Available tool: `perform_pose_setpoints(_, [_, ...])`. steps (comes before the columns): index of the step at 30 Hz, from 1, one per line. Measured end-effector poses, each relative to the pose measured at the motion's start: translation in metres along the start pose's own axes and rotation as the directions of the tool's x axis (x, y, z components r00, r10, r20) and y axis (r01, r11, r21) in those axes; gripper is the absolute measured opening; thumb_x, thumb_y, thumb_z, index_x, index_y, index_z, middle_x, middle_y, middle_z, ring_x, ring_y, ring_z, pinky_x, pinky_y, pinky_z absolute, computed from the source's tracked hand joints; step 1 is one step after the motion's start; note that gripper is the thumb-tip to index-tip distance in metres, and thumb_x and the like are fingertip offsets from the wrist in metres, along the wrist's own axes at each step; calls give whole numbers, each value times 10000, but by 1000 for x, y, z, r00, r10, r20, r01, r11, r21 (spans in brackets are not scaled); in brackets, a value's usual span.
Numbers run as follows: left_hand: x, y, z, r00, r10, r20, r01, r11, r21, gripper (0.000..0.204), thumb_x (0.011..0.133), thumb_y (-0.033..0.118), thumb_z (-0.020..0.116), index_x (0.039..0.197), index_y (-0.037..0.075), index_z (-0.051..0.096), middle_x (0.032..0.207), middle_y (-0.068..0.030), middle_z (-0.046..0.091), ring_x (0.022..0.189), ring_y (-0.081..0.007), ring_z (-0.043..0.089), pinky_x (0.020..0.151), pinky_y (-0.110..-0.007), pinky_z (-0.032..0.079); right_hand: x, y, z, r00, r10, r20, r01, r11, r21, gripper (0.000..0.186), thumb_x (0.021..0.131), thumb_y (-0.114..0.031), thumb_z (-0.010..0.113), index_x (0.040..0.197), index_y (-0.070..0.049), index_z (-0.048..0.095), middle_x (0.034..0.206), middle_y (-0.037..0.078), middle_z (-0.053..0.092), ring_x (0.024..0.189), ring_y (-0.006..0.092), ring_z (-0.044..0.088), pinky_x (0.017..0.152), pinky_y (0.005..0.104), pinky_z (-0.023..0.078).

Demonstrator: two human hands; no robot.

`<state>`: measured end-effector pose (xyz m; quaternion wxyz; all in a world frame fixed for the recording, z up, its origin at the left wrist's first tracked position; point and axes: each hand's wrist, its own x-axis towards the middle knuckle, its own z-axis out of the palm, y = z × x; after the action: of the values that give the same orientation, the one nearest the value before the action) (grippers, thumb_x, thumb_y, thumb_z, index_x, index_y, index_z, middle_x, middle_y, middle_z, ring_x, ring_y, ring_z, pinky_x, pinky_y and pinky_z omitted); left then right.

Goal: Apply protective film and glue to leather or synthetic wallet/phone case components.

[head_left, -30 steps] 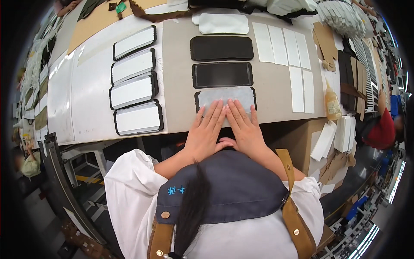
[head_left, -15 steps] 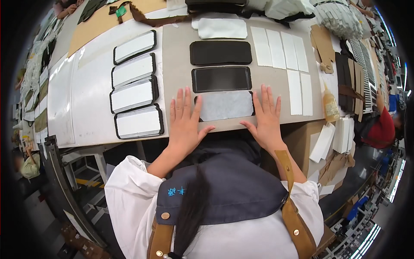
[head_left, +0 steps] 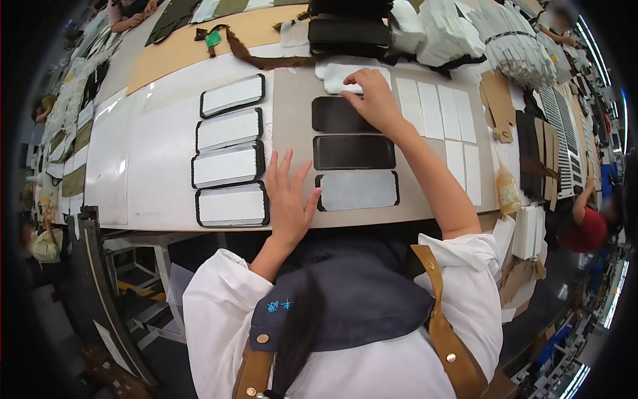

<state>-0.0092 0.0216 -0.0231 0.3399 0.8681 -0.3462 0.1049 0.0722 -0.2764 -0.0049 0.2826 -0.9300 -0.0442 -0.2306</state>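
My left hand (head_left: 288, 199) has its fingers spread at the board (head_left: 286, 106), beside the grey-faced black panel (head_left: 357, 191) nearest me. My right hand (head_left: 375, 103) reaches over a black panel (head_left: 325, 114), fingers bent and apart at a stack of white pieces (head_left: 331, 80); whether they touch it I cannot tell. Another black panel (head_left: 353, 152) lies between that one and the grey one. A column of white-faced, black-edged panels (head_left: 226, 203) is to the left. Several white strips (head_left: 429, 110) lie to the right.
Stacked black panels (head_left: 349, 36) and white bundles (head_left: 515, 53) sit at the back. A glue bottle (head_left: 508, 189) and cardboard pieces (head_left: 495, 106) are at the right. Co-workers (head_left: 581, 226) work around the table's edges, another (head_left: 126, 16) at the far left.
Both hands have left the grey-faced panel: my right hand moved up to the white stack, my left hand shifted left. The table appears lower in the view, showing more of the back.
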Motion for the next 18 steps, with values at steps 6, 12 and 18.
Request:
perform_pose_setpoints(6, [-1, 3, -2, 999, -40, -21, 39, 998, -40, 401, 1016, 283, 646, 1357, 72, 643, 1630, -191, 388, 1553, -449, 237, 1224, -564, 225, 18, -12, 37, 986, -161, -49, 137, 938, -317, 229, 814, -150, 796, 978, -86, 649, 990, 78, 616, 1013, 294, 580, 935, 430, 413])
perform_pose_setpoints(12, [-1, 2, -1, 999, -49, -17, 48, 997, -62, 364, 975, 203, 694, 1318, 85, 664, 1623, -177, 397, 1552, -436, 250, 1222, -555, 238, 22, 7, 41, 978, -157, -137, 95, 921, -378, 171, 830, -184, 769, 871, -50, 671, 951, 133, 639, 974, 289, 611, 890, 430, 442])
perform_pose_setpoints(18, [-1, 2, 1, 998, -33, -49, 29, 996, -78, 333, 964, 173, 694, 1286, 89, 687, 1616, -171, 407, 1547, -437, 262, 1219, -549, 248, 13, 99, -30, 685, 728, -36, -353, 375, 857, 182, 996, -217, 651, 1003, -34, 654, 975, 41, 705, 860, 156, 660, 788, 337, 519])
